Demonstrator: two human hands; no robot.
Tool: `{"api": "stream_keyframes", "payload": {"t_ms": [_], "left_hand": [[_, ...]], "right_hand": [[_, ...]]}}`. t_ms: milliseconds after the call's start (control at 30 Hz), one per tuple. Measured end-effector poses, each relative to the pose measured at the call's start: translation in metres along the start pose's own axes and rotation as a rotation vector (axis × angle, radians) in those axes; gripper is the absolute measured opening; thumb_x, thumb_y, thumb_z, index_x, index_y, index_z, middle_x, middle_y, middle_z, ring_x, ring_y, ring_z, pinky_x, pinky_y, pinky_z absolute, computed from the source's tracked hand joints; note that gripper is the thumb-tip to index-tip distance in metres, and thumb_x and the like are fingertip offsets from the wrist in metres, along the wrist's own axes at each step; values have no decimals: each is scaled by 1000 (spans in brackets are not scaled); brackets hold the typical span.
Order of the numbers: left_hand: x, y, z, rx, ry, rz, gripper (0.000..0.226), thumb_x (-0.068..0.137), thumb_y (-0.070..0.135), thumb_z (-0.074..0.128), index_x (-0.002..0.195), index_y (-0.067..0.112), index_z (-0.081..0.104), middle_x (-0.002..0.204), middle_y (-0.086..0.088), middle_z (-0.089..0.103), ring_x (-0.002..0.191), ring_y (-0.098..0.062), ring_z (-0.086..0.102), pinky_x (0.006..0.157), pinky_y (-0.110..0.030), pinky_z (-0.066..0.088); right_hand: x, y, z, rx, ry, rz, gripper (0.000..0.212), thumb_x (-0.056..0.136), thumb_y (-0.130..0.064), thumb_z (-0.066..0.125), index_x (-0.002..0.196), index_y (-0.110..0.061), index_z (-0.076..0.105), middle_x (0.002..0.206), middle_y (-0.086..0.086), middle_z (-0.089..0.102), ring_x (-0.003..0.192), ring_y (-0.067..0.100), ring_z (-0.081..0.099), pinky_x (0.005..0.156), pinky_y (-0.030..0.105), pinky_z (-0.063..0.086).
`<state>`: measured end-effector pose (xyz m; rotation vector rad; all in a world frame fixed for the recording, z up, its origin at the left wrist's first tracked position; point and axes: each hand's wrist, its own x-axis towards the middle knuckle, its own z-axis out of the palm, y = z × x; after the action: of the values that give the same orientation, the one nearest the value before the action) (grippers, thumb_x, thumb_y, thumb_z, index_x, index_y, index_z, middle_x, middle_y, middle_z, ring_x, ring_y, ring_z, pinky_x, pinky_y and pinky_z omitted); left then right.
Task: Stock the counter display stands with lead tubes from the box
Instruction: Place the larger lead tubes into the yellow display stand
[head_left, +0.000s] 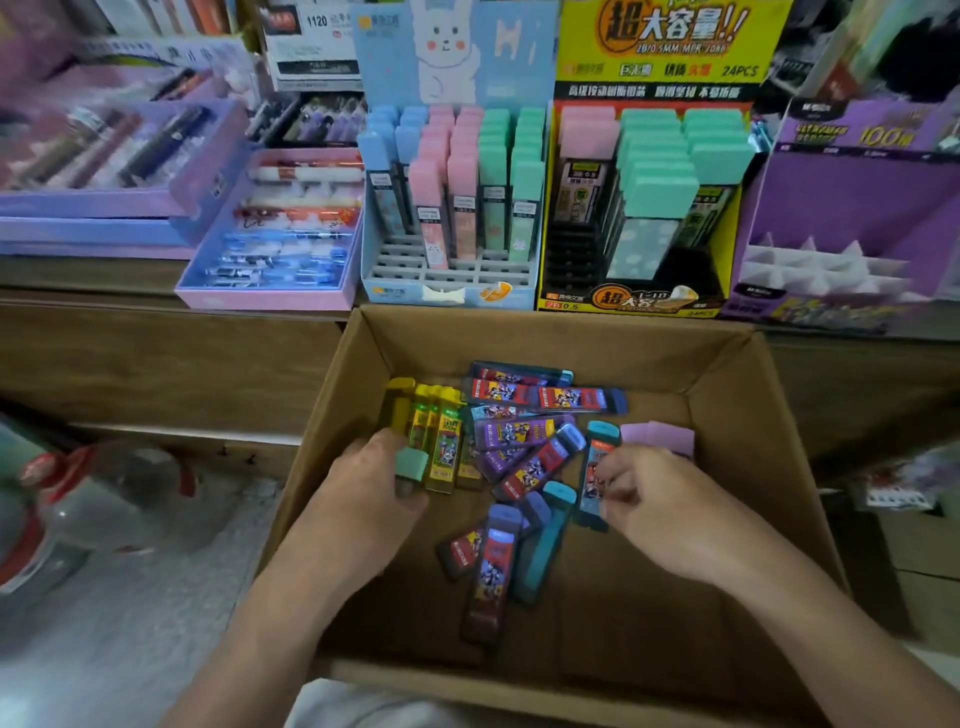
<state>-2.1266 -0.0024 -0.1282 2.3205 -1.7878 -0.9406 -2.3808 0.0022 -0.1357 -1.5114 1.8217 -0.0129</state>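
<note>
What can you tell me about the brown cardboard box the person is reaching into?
The cardboard box is plain brown, open at the top, with upright walls and a flat floor. It sits just below the counter edge, before the display stands. Lead tubes lie loose across its floor. The left hand grips a mint-capped tube inside it; the right hand pinches a teal-capped tube.

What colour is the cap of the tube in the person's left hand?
Mint green: the cap shows best in the head view, held by the left hand.
</note>
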Motion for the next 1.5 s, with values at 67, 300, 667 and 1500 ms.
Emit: {"api": "stream_keyframes", "payload": {"t_ms": [67,300,667,1500], "left_hand": [[4,1,0,-14,-12,-3,59,92,20,72,145,25,46,136,-2,54,112,-18,63,90,-34,57],[5,0,15,325,-3,-6,67,87,25,79,142,23,42,132,-2,55,126,-25,56,101,-38,49],[5,12,10,502,-86,-28,36,90,42,74,97,22,45,113,-1,65,107,-22,66,73,-28,43],[33,72,3,-545,-236,270,22,100,32,65,118,22,60,110,2,72,97,-13,72,86,-45,63]], "right_hand": [[-1,0,0,9,-14,2,36,101,-21,63,136,-26,57,123,-4,64,107,8,60,83,23,53],[-1,5,-3,-9,-4,24,31,101,-24,64,131,-26,55,121,-3,64,106,8,60,64,14,43],[-2,9,-15,-202,307,194,32,96,-29,68,119,-17,49,94,0,52,82,16,53,62,26,42],[38,20,3,66,171,252,27,89,-29,78,108,-28,59,106,-3,66,92,13,67,83,34,60]]}}
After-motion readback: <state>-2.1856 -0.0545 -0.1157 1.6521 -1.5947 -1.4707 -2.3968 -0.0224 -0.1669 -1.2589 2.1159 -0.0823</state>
